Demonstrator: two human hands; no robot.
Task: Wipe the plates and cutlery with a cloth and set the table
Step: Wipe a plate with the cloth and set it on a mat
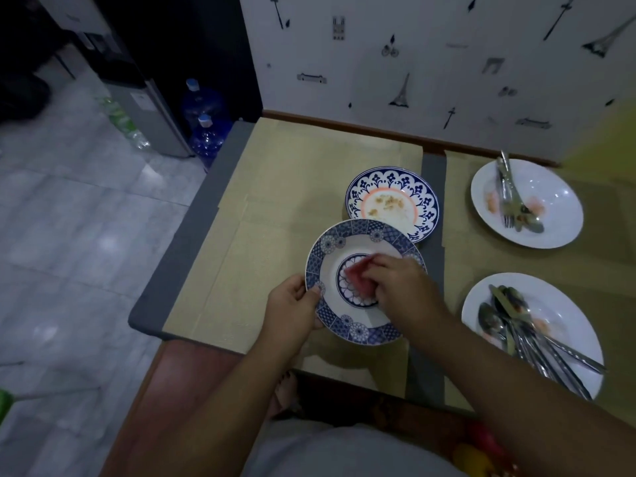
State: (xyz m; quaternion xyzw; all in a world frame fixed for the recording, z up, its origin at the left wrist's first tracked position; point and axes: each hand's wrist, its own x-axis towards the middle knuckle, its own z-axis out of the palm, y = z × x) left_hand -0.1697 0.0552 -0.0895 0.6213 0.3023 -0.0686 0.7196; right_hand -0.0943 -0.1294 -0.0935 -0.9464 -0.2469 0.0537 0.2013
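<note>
Pressing the pink cloth (356, 275) into the well of the blue-rimmed plate (358, 330), our right hand (395, 280) is curling its fingers around the fabric, while our left hand (292, 304) is gripping the plate's near-left rim over the beige mat (275, 187). We are judging the glazed china stiff, slick and breakable, so the rim is offering the surest hold. Just behind, a crumbed plate (358, 191) is sitting unwiped.
</note>
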